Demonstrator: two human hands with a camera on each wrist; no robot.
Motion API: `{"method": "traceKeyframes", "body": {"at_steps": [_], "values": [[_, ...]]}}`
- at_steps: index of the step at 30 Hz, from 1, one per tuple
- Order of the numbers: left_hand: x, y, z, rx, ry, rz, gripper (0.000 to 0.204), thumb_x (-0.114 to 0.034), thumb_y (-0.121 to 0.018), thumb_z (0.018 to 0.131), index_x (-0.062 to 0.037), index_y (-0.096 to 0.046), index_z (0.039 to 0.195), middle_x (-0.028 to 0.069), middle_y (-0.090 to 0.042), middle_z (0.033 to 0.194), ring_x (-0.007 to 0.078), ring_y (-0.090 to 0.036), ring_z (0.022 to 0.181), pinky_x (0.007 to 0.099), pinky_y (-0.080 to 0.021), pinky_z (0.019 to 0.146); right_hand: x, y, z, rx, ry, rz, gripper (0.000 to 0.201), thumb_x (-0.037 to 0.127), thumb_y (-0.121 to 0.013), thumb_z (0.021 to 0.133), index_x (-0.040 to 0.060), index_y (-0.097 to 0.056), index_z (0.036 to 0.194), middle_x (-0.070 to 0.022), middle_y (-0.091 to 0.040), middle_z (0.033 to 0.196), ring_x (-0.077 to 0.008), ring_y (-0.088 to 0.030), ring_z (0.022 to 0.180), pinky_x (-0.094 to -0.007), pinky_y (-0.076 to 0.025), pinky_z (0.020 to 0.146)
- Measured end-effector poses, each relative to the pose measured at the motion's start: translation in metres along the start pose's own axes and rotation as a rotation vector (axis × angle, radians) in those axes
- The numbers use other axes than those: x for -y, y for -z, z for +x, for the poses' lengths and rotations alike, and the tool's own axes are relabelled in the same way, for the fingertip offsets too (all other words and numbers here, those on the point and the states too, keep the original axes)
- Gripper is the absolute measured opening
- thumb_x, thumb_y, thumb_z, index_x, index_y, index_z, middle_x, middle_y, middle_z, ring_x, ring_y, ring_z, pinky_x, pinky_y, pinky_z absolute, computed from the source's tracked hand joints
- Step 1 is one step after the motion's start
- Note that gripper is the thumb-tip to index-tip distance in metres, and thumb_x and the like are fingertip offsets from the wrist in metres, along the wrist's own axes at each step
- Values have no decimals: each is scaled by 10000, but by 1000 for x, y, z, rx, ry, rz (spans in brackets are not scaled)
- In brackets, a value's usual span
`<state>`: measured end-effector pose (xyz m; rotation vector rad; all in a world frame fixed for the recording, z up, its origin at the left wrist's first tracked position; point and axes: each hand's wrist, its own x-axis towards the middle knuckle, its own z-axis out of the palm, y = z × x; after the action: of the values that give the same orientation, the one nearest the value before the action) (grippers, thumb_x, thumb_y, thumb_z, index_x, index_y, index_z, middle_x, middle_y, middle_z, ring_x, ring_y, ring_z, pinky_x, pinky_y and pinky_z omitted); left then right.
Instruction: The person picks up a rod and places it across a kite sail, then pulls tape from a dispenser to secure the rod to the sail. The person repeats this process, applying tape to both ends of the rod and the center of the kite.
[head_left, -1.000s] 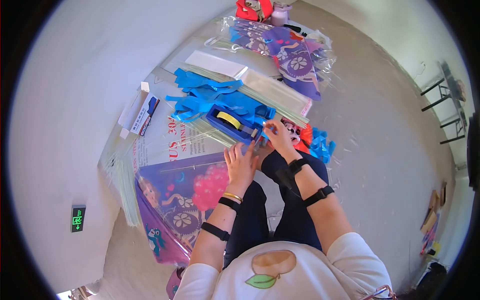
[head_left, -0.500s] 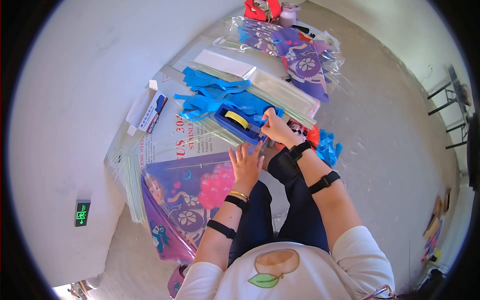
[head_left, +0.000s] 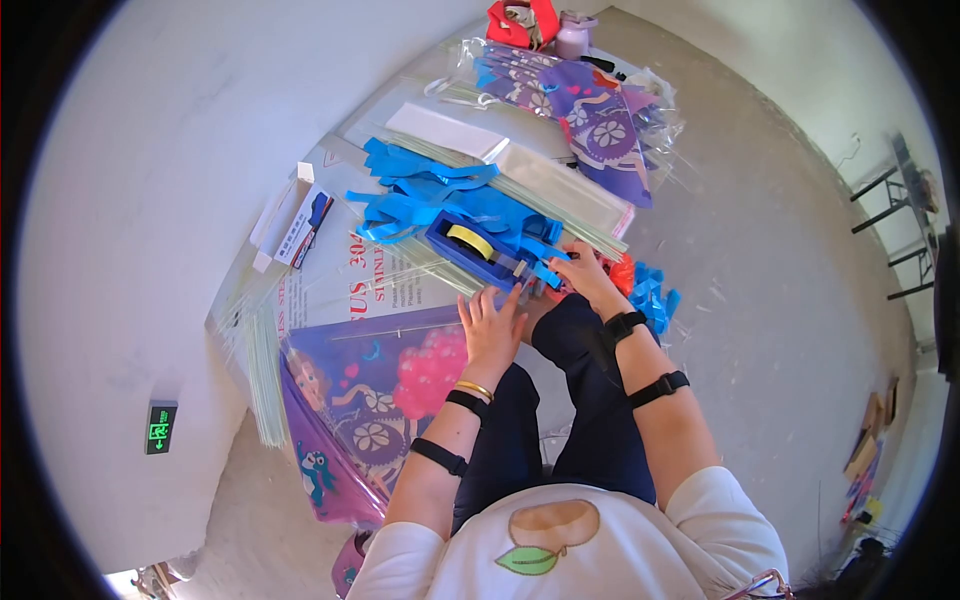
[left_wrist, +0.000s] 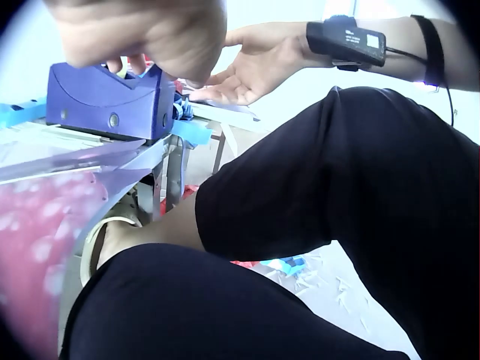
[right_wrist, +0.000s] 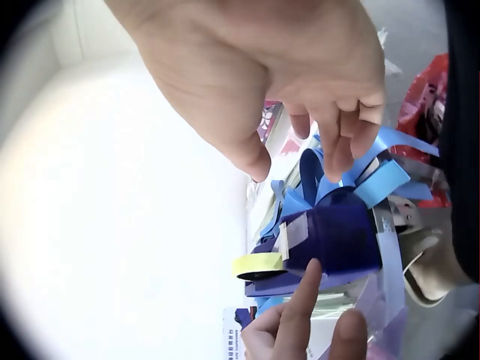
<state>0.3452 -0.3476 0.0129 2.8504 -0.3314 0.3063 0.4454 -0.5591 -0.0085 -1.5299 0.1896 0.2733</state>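
The blue tape dispenser (head_left: 470, 250) holds a yellow roll (right_wrist: 259, 264). My left hand (head_left: 492, 325) lies by its front end with fingers spread; in the right wrist view the index fingertip touches the dispenser's side (right_wrist: 337, 240). My right hand (head_left: 590, 278) hovers just beyond that end, over the blue strips (head_left: 538, 248). Its thumb and fingers stand apart in the right wrist view, fingers loosely bent near the strips (right_wrist: 382, 184); whether they touch is unclear. A short piece of tape (right_wrist: 297, 231) shows at the dispenser's cutting end.
Purple printed plastic bags (head_left: 370, 400) cover the near left of the table. Thin pale sticks (head_left: 265, 380), an open box (head_left: 292, 222) and clear sleeves (head_left: 560, 180) lie around. More printed bags (head_left: 610, 130) are at the far end. Red plastic (head_left: 622, 272) is beside the right hand.
My right hand rose over the dispenser's end, then came back down and to the right, its fingers opening beside the blue strips. The left hand has stayed almost in place by the dispenser.
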Motion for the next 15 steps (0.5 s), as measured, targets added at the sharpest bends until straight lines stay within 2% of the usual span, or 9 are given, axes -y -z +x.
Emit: {"method": "traceKeyframes", "body": {"at_steps": [2,4,6,7,8,10,13,15], "values": [[-1,3,-1,4,-16,-39,566,-335,-672,950,-251,-528,1492,123,-488,1353,350,-431,1336,654,-200,1205,10,-10,-13,-34,-151,-58,682,297,-840,877,5,-464,1366,-131,-689,1048,-191,-653,910,-305,-525,757],[-3,2,-2,-10,-39,-35,547,-346,-657,961,-255,-537,1487,130,-493,1345,357,-436,1324,653,-213,1197,9,-23,-18,14,-153,-19,726,321,-852,858,15,-450,1380,-103,-681,1025,-172,-642,870,-288,-520,729],[-4,1,-2,-25,-57,-29,528,-356,-642,972,-258,-545,1482,137,-497,1336,364,-441,1312,653,-226,1189,6,-40,-15,19,-249,97,637,229,-829,885,34,-467,1371,-67,-686,1053,-138,-672,896,-269,-520,727],[-4,1,0,-30,-47,-18,541,-353,-658,958,-253,-547,1478,126,-498,1336,355,-439,1321,653,-221,1193,7,-44,-15,-21,-268,113,634,142,-815,873,31,-439,1371,-95,-666,1046,-158,-674,883,-278,-553,740],[-4,1,1,-32,-36,-9,554,-350,-673,945,-247,-549,1475,115,-499,1336,346,-437,1330,653,-216,1197,8,-47,-15,-21,-266,114,634,142,-815,873,31,-439,1371,-95,-666,1046,-158,-674,883,-278,-553,740],[-2,2,4,-22,-22,11,560,-352,-670,947,-250,-541,1482,113,-499,1337,342,-438,1328,654,-215,1196,4,-50,-11,-60,-193,227,628,25,-762,868,15,-395,1377,-129,-650,1043,-203,-696,906,-302,-590,789],[0,3,4,-5,-11,34,569,-354,-666,950,-255,-528,1492,111,-498,1338,337,-440,1325,656,-212,1193,2,-51,-12,-66,-186,364,615,-45,-708,868,2,-368,1378,-163,-641,1068,-246,-718,947,-332,-607,850],[1,4,4,2,-16,41,572,-355,-665,950,-257,-523,1496,112,-498,1339,336,-441,1323,658,-210,1192,1,-52,-11,-56,-192,345,611,-55,-696,872,6,-365,1383,-163,-637,1064,-255,-723,963,-336,-608,858]]}}
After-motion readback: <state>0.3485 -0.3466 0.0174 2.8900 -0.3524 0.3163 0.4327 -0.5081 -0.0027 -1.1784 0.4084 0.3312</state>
